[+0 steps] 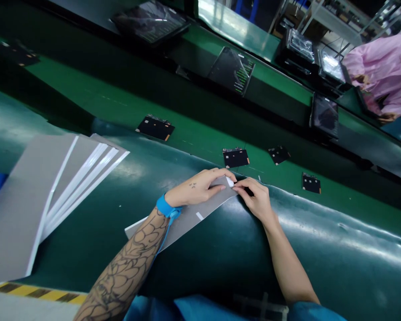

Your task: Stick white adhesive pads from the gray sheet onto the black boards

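A long grey sheet [185, 223] lies aslant on the green work surface in front of me. My left hand [197, 188], with a blue wrist strap [167, 208], rests over the sheet and grips its far end between thumb and fingers. At that corner, the thumb and forefinger of my right hand [256, 199] pinch the edge of a small white strip [230, 182]. Another white strip [199, 216] is stuck near the sheet's right edge. To the left, several grey sheets with white edges [58, 178] lie fanned out.
Beyond the table edge, a green conveyor [190, 138] carries several small black boards [235, 158]. Black panels [232, 71] lie on a raised ledge behind it. A person in pink [384, 67] works at the far right. Yellow-black tape [36, 292] marks the lower left.
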Demonstrator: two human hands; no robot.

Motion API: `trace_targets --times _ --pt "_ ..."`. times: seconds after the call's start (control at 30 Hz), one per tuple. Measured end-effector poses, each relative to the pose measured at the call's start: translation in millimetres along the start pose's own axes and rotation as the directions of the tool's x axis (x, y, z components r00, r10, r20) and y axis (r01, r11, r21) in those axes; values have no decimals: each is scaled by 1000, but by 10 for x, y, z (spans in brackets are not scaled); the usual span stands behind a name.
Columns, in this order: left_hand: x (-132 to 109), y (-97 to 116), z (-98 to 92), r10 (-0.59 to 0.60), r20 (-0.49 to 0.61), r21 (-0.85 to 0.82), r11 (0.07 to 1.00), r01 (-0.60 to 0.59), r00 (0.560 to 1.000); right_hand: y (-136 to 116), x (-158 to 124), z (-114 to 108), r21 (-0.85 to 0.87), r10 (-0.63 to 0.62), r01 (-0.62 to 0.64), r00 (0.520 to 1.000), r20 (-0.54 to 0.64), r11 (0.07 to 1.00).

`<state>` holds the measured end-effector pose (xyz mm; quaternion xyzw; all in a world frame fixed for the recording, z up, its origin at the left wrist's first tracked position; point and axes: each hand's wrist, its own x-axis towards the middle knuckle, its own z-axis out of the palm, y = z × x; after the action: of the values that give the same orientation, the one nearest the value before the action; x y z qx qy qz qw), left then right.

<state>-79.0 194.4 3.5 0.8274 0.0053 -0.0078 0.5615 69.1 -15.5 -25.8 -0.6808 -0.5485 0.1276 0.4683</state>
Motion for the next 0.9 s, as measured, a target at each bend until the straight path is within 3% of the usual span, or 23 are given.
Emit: trace_targets --times 0.37,0.57,0.9 --pt "-5 -42 17 -39 30 43 998 38 999 -22 3 -23 8 114 -115 990 81 993" --pt "-4 -26 15 -34 11 31 999 34 999 -27 6 -15 -12 73 -73 996 47 997" --pt "2 -70 42 -57 4 44 997 57 998 -60 25 -49 -64 9 -1 992 127 998"
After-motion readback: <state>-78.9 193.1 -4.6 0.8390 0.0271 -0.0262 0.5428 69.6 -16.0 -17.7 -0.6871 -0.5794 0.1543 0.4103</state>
